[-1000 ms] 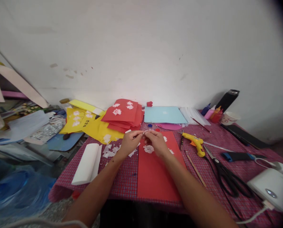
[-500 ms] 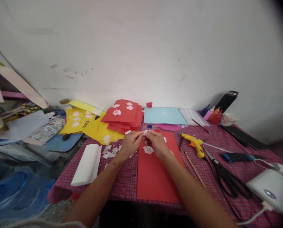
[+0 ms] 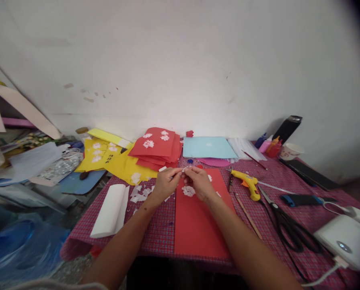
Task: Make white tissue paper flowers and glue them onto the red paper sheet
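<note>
Pinching a lil white paper bit (image 3: pixel 184 170) by the red sheet (image 3: pixel 201 231)
left hand (image 3: pixel 167 182) and right hand (image 3: pixel 200 182) both gripping it, fingertips closed

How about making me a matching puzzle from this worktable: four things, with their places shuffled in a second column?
Things
1. Small white paper-like piece
2. Large red rectangular paper sheet
3. Yellow plastic glue gun
4. Black-handled metal scissors

Places
A. Nearest of the four to the white plastic box
B. Lying flat, with white flower-like paper clusters on it
C. Between the red sheet and the scissors
D. At the fingertips of the left hand and right hand

Pairs: 1-D, 2-B, 3-C, 4-A
</note>
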Available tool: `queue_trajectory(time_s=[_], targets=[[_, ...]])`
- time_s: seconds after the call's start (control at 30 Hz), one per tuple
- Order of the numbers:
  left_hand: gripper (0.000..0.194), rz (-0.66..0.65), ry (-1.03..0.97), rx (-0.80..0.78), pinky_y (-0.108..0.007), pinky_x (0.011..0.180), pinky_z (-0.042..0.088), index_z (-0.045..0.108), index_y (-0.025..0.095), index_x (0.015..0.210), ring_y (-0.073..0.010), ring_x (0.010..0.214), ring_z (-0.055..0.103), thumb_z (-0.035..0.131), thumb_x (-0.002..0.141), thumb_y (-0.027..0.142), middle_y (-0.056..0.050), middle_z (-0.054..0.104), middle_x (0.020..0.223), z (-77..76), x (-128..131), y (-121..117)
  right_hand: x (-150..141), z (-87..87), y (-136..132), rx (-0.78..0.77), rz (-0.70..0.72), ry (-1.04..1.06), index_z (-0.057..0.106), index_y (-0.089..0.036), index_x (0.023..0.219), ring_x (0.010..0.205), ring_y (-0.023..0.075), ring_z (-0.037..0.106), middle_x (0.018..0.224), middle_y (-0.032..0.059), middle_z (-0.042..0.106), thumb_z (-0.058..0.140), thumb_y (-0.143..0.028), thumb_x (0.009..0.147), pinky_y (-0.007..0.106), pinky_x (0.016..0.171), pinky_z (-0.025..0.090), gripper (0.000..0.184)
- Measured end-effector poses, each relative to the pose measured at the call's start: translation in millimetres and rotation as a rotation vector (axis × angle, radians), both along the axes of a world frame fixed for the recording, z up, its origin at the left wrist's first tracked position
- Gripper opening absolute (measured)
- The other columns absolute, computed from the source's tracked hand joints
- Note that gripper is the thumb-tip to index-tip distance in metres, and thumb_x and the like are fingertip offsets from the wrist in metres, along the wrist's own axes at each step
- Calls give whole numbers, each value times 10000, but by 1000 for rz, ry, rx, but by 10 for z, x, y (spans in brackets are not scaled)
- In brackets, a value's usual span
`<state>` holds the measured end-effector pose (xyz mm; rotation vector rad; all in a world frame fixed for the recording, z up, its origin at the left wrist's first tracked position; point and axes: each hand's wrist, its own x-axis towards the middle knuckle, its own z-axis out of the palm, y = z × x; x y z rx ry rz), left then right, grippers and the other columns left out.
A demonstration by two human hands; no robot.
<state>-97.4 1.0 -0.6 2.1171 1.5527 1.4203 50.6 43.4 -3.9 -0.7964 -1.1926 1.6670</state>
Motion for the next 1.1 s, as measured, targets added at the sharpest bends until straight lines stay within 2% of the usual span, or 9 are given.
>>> queue_trajectory(time_s=[1.1], targets=[[229, 0, 24, -42, -256, 745, 469, 721, 221, 1019, -144, 777, 652, 523, 909, 194, -26, 743, 886, 9, 27, -13, -30, 9, -10, 92, -51, -74, 586, -178, 647, 468, 90, 479, 616, -8, 593, 661, -437, 756, 226, 453, 391, 291]])
